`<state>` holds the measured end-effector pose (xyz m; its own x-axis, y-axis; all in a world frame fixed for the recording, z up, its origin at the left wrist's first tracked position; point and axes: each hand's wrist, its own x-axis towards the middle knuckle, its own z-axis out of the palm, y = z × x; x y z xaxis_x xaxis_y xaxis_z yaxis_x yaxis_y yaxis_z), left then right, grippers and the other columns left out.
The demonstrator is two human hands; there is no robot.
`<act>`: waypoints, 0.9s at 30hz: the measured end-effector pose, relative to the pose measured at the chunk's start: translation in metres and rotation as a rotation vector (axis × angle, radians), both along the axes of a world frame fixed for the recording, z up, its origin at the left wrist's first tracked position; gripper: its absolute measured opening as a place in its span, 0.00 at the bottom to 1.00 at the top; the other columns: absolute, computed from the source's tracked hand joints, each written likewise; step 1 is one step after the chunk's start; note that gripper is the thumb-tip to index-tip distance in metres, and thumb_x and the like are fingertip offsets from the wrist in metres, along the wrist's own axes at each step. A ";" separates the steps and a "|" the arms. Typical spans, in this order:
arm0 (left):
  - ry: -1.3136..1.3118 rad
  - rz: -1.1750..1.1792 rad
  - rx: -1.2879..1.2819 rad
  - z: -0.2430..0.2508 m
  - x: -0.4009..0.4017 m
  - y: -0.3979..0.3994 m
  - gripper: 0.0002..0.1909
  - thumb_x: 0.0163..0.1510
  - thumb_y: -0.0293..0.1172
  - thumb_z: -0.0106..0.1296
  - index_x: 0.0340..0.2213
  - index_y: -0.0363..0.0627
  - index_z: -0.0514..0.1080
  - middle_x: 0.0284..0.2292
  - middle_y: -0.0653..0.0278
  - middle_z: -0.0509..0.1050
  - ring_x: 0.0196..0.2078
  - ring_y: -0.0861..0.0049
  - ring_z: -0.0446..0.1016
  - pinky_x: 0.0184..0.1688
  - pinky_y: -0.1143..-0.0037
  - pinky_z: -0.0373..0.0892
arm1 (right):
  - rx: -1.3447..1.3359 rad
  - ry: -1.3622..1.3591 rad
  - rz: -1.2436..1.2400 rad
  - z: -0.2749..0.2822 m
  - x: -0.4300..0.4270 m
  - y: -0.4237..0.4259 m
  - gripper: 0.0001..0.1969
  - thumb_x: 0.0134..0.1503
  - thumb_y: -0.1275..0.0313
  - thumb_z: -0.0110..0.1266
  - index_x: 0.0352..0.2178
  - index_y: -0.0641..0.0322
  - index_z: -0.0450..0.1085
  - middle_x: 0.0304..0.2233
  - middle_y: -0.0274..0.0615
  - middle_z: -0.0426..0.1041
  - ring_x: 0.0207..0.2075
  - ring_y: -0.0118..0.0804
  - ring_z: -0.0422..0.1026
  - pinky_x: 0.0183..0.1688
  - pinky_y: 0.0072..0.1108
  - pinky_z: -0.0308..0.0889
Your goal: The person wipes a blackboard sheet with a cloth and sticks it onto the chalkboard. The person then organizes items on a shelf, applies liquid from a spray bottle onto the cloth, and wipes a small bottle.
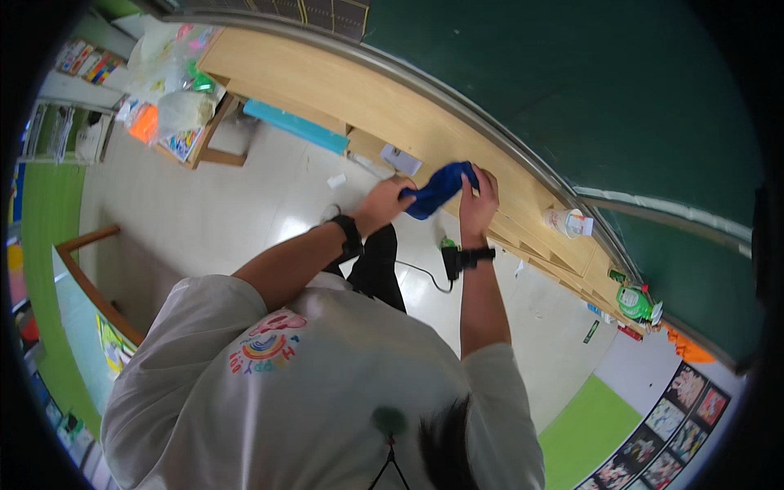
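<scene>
A dark blue cloth (438, 191) stretches between my two hands, gathered and slightly twisted. My left hand (387, 201) grips its left end, and my right hand (480, 199) pinches the upper right end between thumb and fingers. Both hands are held in front of a long pale wooden shelf unit (367, 92), above its near edge. Black straps sit on both wrists; a cable runs from the box on the right one. Whether the cloth touches the wood cannot be made out.
A green chalkboard (551, 79) rises behind the shelf unit. On its top stand a paper cup (566, 222) and a green spray bottle (635, 304). A light blue panel (297, 125) lies along its lower left. At far left, a wooden table (211, 131) carries plastic bags (184, 113).
</scene>
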<state>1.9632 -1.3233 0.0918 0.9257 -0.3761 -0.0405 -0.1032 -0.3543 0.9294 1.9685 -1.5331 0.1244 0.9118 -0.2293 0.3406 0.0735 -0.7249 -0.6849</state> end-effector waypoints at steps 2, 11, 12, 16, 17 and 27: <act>0.220 0.141 -0.014 -0.018 0.005 0.005 0.11 0.52 0.29 0.56 0.37 0.40 0.72 0.32 0.56 0.76 0.34 0.67 0.75 0.39 0.73 0.69 | 0.017 0.070 0.069 -0.027 0.026 -0.010 0.14 0.47 0.80 0.61 0.39 0.62 0.74 0.39 0.43 0.71 0.42 0.42 0.72 0.44 0.24 0.68; 0.347 0.691 0.031 -0.051 0.010 0.078 0.09 0.55 0.28 0.55 0.37 0.37 0.71 0.26 0.65 0.73 0.28 0.85 0.69 0.32 0.80 0.67 | 0.147 0.118 0.640 -0.057 0.119 0.126 0.10 0.38 0.80 0.63 0.26 0.63 0.73 0.33 0.42 0.70 0.38 0.48 0.69 0.42 0.32 0.66; 0.367 0.733 0.078 -0.046 0.014 0.080 0.09 0.55 0.29 0.54 0.37 0.37 0.70 0.26 0.65 0.73 0.28 0.85 0.69 0.32 0.80 0.67 | 0.150 0.129 0.654 -0.058 0.129 0.129 0.10 0.38 0.80 0.63 0.26 0.63 0.73 0.33 0.42 0.70 0.38 0.48 0.69 0.42 0.32 0.66; 0.377 0.785 -0.051 -0.043 0.027 0.075 0.11 0.52 0.29 0.58 0.36 0.38 0.70 0.28 0.63 0.75 0.30 0.81 0.71 0.34 0.79 0.68 | -0.109 -0.008 0.596 -0.052 0.126 0.112 0.09 0.36 0.79 0.64 0.23 0.58 0.75 0.30 0.38 0.71 0.38 0.44 0.68 0.42 0.31 0.64; 0.437 0.766 -0.114 -0.046 0.030 0.072 0.12 0.51 0.29 0.59 0.36 0.39 0.70 0.30 0.61 0.76 0.31 0.79 0.73 0.35 0.78 0.69 | -0.072 0.007 0.575 -0.048 0.115 0.095 0.11 0.35 0.79 0.65 0.24 0.57 0.75 0.30 0.37 0.71 0.38 0.44 0.67 0.42 0.32 0.65; 0.526 0.465 0.067 -0.043 0.013 0.021 0.18 0.48 0.40 0.60 0.35 0.39 0.72 0.30 0.51 0.76 0.33 0.61 0.75 0.37 0.70 0.70 | -0.180 0.104 0.662 -0.052 0.099 0.049 0.10 0.39 0.83 0.60 0.27 0.60 0.74 0.31 0.39 0.69 0.36 0.43 0.69 0.38 0.30 0.67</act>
<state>1.9757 -1.3024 0.0491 0.8410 0.0726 -0.5361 0.5298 -0.3109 0.7891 2.0679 -1.4836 0.0728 0.8702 0.4386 0.2245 0.4803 -0.6532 -0.5854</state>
